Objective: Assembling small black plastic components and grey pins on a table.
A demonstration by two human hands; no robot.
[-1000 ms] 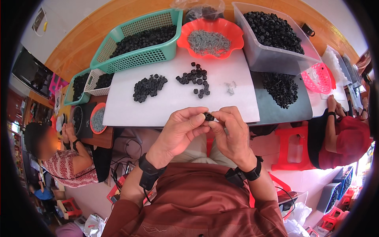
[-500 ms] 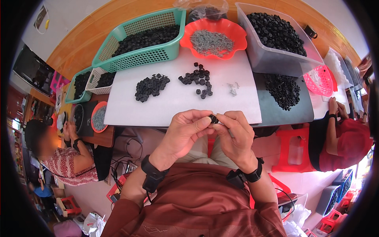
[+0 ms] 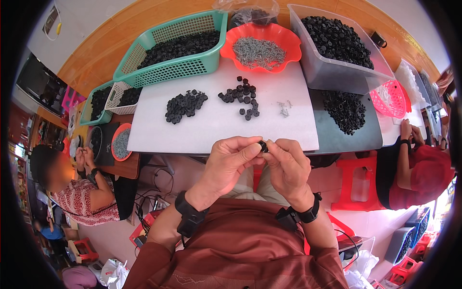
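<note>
My left hand (image 3: 230,161) and my right hand (image 3: 287,165) meet just below the near edge of the white table top (image 3: 211,126). Together they pinch a small black round part (image 3: 263,144) between their fingertips. Each wrist wears a black band. On the table lie a heap of black parts (image 3: 184,105) at the left, a looser group of black parts (image 3: 243,95) in the middle, and a few small grey screws (image 3: 285,109) to the right.
At the back stand a green basket of black parts (image 3: 178,47), an orange bowl of grey screws (image 3: 262,48) and a clear bin of black parts (image 3: 337,43). A dark pile (image 3: 344,110) lies on a grey mat. Seated people work at left (image 3: 82,192) and right (image 3: 418,168).
Both hands have stayed together on the black part, with only small shifts of the fingers around it. The view has tilted slightly.
</note>
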